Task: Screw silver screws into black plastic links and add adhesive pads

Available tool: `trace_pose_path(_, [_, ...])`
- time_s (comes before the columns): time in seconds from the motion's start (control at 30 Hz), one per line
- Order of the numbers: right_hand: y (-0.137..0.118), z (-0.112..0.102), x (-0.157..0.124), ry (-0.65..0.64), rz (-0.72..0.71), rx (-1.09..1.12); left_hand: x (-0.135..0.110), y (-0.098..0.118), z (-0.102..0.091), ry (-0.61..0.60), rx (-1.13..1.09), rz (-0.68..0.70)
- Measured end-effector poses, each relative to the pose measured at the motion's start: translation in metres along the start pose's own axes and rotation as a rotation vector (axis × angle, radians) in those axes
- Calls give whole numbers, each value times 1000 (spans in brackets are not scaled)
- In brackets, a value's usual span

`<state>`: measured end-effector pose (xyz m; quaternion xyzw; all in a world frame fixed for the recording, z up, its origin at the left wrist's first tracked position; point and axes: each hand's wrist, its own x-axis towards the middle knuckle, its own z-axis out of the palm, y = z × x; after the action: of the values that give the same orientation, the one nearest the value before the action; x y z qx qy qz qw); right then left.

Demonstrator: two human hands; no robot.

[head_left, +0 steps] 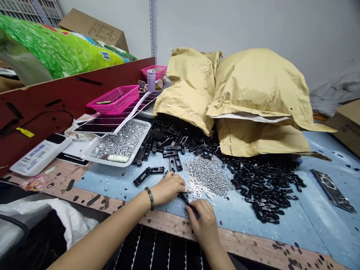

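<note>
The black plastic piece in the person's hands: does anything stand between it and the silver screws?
Nothing visible does. The black plastic piece, held by the left hand and the right hand, sits at the edge of the silver screws.

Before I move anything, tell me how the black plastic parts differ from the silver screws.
The black plastic parts are dark and elongated; the silver screws are shiny metal and far smaller. The black parts form a larger heap reaching the yellow paper sacks, while the screws lie in a thinner scatter in front. Both lie loose on the blue mat.
</note>
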<state>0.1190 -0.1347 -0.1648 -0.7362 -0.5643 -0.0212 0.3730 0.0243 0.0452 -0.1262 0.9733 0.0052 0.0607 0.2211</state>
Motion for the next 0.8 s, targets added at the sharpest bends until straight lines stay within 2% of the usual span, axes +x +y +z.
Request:
trace_pose_path(0.37, [-2,2,-1,22,-29,40,8,0,-3,-36,33,43])
trace_pose_path(0.6, [-7,-6,-5,-95,-38,-9,-16,10,-3,-8,37,-43])
trace_pose_path(0.7, [-6,-4,18,-64,37,50,-25,20,0,5,69,-95])
trace_pose_path(0.8, [-2,14,65,50,103,26,-32,29,2,-10,68,-141])
